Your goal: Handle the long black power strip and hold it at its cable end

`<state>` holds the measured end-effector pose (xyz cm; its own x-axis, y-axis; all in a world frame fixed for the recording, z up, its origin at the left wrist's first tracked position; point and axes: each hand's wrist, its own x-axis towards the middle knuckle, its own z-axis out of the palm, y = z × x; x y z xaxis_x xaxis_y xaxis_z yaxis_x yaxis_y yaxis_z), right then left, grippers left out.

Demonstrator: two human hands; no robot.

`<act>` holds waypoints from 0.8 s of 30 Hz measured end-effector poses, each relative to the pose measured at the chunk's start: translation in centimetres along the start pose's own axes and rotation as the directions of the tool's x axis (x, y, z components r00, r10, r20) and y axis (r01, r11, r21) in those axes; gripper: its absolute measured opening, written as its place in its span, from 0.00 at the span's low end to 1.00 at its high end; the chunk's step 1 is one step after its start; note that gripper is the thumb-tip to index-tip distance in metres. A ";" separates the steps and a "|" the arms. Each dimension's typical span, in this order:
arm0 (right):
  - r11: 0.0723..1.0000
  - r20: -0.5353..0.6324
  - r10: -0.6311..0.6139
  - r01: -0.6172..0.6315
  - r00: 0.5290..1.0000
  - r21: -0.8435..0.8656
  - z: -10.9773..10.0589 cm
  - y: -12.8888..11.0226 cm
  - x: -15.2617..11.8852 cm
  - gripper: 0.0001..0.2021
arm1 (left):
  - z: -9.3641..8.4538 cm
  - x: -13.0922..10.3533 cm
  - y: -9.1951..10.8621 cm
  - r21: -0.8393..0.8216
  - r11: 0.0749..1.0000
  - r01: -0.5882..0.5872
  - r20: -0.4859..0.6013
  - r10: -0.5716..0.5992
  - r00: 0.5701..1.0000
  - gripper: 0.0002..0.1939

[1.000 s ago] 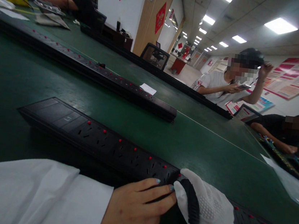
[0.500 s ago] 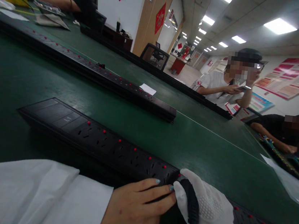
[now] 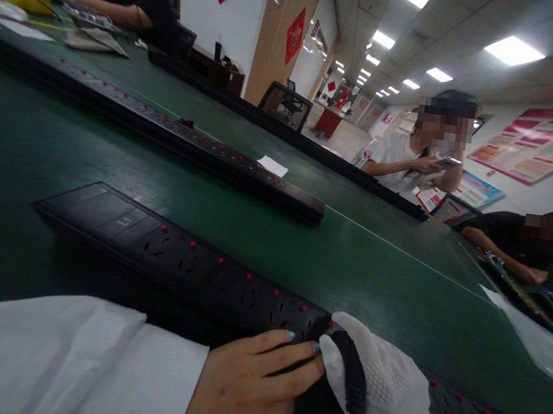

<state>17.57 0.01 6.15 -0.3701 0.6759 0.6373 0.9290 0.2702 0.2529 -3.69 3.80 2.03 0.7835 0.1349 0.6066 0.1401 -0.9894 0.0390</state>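
A long black power strip runs diagonally across the green table, with a row of sockets and small red dots and "L1" marked near its left end. My right hand, in a white dotted glove, is closed round a black plug at one of the sockets. The plug's cord drops toward the bottom edge, and its pins are hidden. My left hand, bare, holds the near edge of the strip just left of the plug. Its fingertips rest on the strip beside the gloved fingers; its thumb is out of sight.
A second black power strip lies farther back, with a white paper slip beside it. A long black bar lies behind that. Clear plastic sheeting is at right. Co-workers sit at the far left and right; another person holds a phone.
Both hands stay in the same place on the strip and plug. The person at the back has lowered the raised hand slightly; the view has shifted a little.
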 end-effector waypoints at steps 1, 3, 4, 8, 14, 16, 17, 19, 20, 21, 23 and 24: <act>1.000 0.004 -0.002 0.002 1.000 0.001 0.0 0.0 0.0 0.14 | 0.0 0.0 0.0 -0.001 1.000 0.000 0.002 0.000 1.000 0.11; 1.000 0.003 -0.003 0.003 1.000 -0.001 0.0 0.1 0.0 0.14 | -0.1 0.0 0.0 -0.002 1.000 0.006 -0.002 -0.006 1.000 0.11; 1.000 0.001 -0.002 0.002 1.000 -0.003 0.0 0.1 -0.1 0.14 | -0.1 0.1 0.1 -0.004 1.000 0.013 -0.008 -0.013 1.000 0.11; 1.000 -0.008 0.004 -0.004 1.000 -0.015 0.1 0.0 -0.2 0.14 | -0.2 0.1 0.1 -0.002 1.000 0.025 -0.021 -0.025 0.999 0.11; 1.000 -0.006 0.009 -0.009 1.000 -0.021 0.1 -0.1 -0.2 0.14 | 0.0 0.1 0.0 -0.013 1.000 0.004 -0.005 -0.004 1.000 0.10; 1.000 -0.004 0.008 -0.008 1.000 -0.019 0.1 -0.1 -0.2 0.14 | 0.0 0.1 0.0 -0.013 1.000 0.010 0.000 -0.010 1.000 0.10; 1.000 -0.003 0.008 -0.008 1.000 -0.018 0.1 0.0 -0.2 0.15 | 0.0 0.0 0.0 -0.012 1.000 0.008 0.004 -0.008 1.000 0.11; 1.000 0.004 0.008 -0.007 1.000 -0.015 0.2 0.0 -0.2 0.15 | -0.1 0.0 0.0 -0.010 1.000 0.001 0.018 -0.001 1.000 0.11; 1.000 0.006 0.010 -0.010 1.000 -0.015 0.2 0.0 -0.2 0.15 | -0.1 0.0 0.0 -0.009 1.000 0.002 0.020 -0.002 1.000 0.12; 1.000 0.007 0.014 -0.014 1.000 -0.015 0.3 0.0 -0.2 0.15 | -0.1 0.1 0.0 -0.009 1.000 0.003 0.020 -0.003 1.000 0.12; 1.000 0.008 0.018 -0.018 1.000 -0.016 0.3 0.0 -0.2 0.16 | -0.1 0.1 0.0 -0.005 1.000 0.011 0.005 -0.011 1.000 0.11; 1.000 0.008 0.020 -0.020 1.000 -0.016 0.3 0.0 -0.2 0.16 | -0.1 0.2 0.0 -0.003 1.000 0.017 -0.002 -0.017 1.000 0.11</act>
<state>17.62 0.07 5.80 -0.3516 0.6866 0.6364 0.9360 0.2461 0.2516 -3.66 3.82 2.24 0.7800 0.1511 0.6073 0.1513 -0.9872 0.0513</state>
